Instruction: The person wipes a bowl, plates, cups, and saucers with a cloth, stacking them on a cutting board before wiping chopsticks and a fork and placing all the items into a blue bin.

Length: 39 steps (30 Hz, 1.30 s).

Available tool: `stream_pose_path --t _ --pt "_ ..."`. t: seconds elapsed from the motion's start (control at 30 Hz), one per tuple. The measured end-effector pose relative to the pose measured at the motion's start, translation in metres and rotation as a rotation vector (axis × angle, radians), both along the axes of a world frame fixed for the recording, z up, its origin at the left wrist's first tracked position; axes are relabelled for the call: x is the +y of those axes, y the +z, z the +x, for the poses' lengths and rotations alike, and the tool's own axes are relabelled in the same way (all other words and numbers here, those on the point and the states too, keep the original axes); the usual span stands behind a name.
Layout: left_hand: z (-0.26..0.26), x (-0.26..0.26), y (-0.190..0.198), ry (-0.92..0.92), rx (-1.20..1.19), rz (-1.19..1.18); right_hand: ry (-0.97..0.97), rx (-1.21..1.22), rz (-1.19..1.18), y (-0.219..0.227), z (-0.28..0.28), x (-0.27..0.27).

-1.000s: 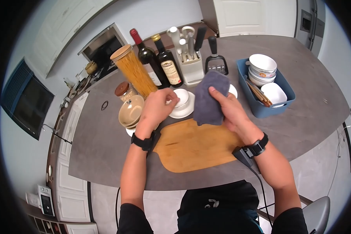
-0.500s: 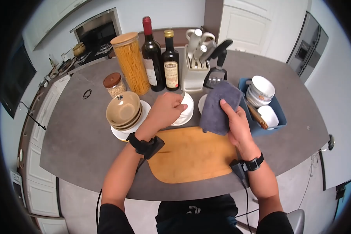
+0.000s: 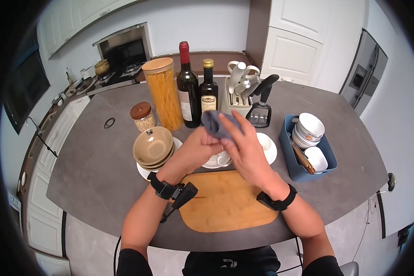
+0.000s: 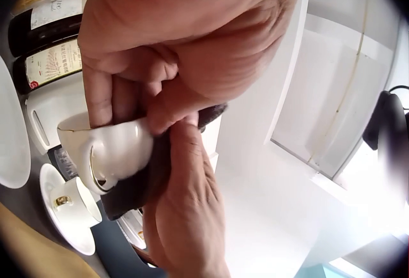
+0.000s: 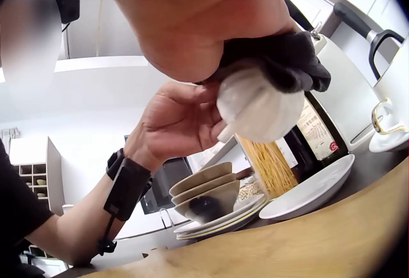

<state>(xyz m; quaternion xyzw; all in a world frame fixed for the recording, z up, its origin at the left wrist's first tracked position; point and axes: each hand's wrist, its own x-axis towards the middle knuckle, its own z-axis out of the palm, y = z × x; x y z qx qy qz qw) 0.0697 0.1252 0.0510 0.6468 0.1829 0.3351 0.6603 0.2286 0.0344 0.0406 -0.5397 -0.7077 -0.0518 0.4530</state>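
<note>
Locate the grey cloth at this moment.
In the head view, the grey cloth is just above centre, in the right hand; the left wrist view shows it against the white cup.

Head view: bright, even room light; wide-angle distortion bows the bench at its front edge; frame corners vignette black. Cloth and right fingers show slight motion blur. Left-wrist view: white glare beyond the bench.

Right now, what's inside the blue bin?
In the blue bin: stacked bowls, a squarish white bowl nearer the person, and brown sticks beside it. The bin's floor and anything beneath the bowls are covered; can't tell.
</note>
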Motion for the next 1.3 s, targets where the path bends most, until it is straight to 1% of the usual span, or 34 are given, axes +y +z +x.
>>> stream_pose_path --t 0.03,0.07,0.1,0.17,0.23,0.27,0.33,0.37,0.4,0.43,0.47,0.5,0.53,0.57,0.6,0.67,0.7,0.73,0.8,0.87,0.9,0.93,0.97,1.0,1.07,1.13,1.17,1.2,1.27,1.3 --pt "-0.001 0.005 0.001 -0.178 0.041 0.010 0.005 0.157 0.002 -0.001 0.006 0.006" --pt "-0.001 0.006 0.002 -0.358 0.082 0.016 0.050 0.404 -0.155 0.002 0.016 0.009" --pt "0.000 -0.005 0.013 -0.369 0.067 -0.020 0.068 0.570 -0.350 0.012 0.025 0.005" --pt "0.002 -0.005 0.011 -0.352 0.077 0.001 0.081 0.738 -0.545 0.016 0.027 0.000" --pt "0.004 -0.001 0.005 -0.300 0.119 0.064 -0.005 0.347 -0.007 0.000 0.013 0.002" --pt "0.007 -0.004 0.001 -0.302 0.121 0.062 -0.067 0.118 0.061 -0.008 0.008 0.001" --pt "0.014 -0.020 -0.001 -0.051 -0.054 0.122 -0.117 -0.153 0.142 -0.002 -0.006 -0.004" --pt "0.014 -0.024 0.001 -0.021 -0.100 0.077 -0.119 -0.145 0.141 -0.003 -0.006 -0.003" --pt "0.009 -0.018 0.002 -0.025 -0.091 0.077 -0.096 -0.078 0.171 -0.003 -0.003 -0.001" --pt "0.001 -0.007 0.007 -0.154 0.071 0.143 -0.077 -0.013 0.202 -0.003 0.001 0.001" --pt "0.000 -0.006 0.009 -0.250 0.089 0.125 -0.086 -0.008 0.203 0.000 0.009 0.002" --pt "0.000 -0.005 0.012 -0.345 0.110 0.108 0.004 0.419 -0.096 0.004 0.019 0.003" --pt "0.000 -0.009 0.015 -0.355 0.112 0.110 0.098 0.841 -0.396 0.007 0.026 0.004" --pt "0.000 -0.013 0.018 -0.337 0.039 0.082 0.199 1.058 -0.363 0.002 0.029 0.008" --pt "0.001 -0.014 0.020 -0.318 -0.034 0.053 0.194 1.058 -0.358 0.007 0.029 0.005" --pt "-0.001 -0.008 0.017 -0.328 -0.035 0.083 0.387 1.660 -0.603 0.016 0.027 -0.002" --pt "-0.001 -0.008 0.017 -0.294 -0.095 0.110 0.571 1.705 -0.595 0.008 0.025 0.002" --pt "-0.001 -0.008 0.016 -0.259 -0.154 0.137 0.570 1.710 -0.590 0.001 0.024 0.004" --pt "-0.003 -0.009 0.019 -0.228 -0.157 0.155 0.658 1.791 -0.614 -0.007 0.019 0.006" --pt "-0.004 -0.010 0.021 -0.134 -0.132 0.256 0.686 1.794 -0.643 -0.007 0.016 0.004" --pt "-0.003 -0.009 0.021 -0.129 -0.134 0.258 0.622 1.758 -0.677 -0.004 0.013 0.003" --pt "-0.002 -0.009 0.021 -0.079 -0.138 0.293 0.556 1.720 -0.708 -0.003 0.012 0.002" --pt "0.000 -0.009 0.021 -0.031 -0.141 0.327 0.558 1.715 -0.708 -0.002 0.014 0.002" --pt "0.000 -0.009 0.022 -0.029 -0.143 0.330 0.526 1.718 -0.703 -0.003 0.017 0.002" --pt "-0.003 -0.008 0.024 0.091 -0.107 0.431 0.501 1.714 -0.699 0.001 0.021 0.000" --pt "-0.003 -0.004 0.023 0.109 -0.124 0.443 0.476 1.688 -0.476 0.015 0.020 -0.005" --pt "-0.003 -0.003 0.022 0.119 -0.139 0.451 0.457 1.641 -0.413 0.022 0.017 -0.012" --pt "-0.001 -0.004 0.021 0.119 -0.141 0.451 0.457 1.639 -0.414 0.024 0.012 -0.013" --pt "0.005 -0.012 0.016 0.099 -0.091 0.367 0.502 1.591 -0.238 0.024 -0.003 -0.012" --pt "0.009 -0.017 0.016 0.069 -0.113 0.338 0.469 1.534 -0.213 0.022 -0.010 -0.014"
